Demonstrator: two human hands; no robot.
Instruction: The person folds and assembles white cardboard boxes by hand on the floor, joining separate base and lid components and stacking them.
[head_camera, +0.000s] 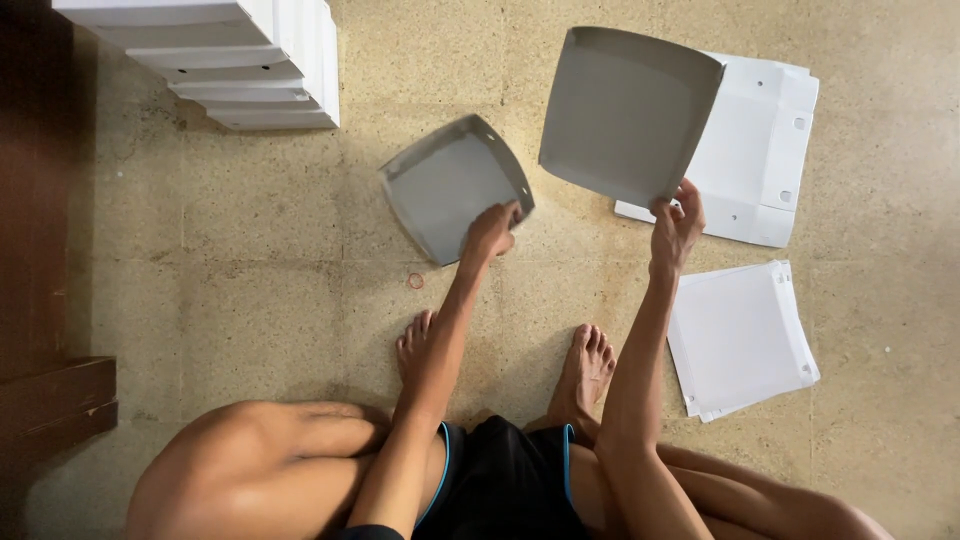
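While the person sits on a speckled stone floor (250, 250), the left hand (490, 232) pinches the near corner of a grey folded box tray (450, 185) lying on the floor. The right hand (676, 222) grips a second grey tray (625, 110), lifted above flat white card sheets (760, 150). A white box stack (250, 60) stands far left.

Soft daylight, faint shadows, sharp focus

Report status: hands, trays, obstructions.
Left hand grips smaller grey tray. Right hand grips larger grey tray. Nothing between them; red rubber band on floor.
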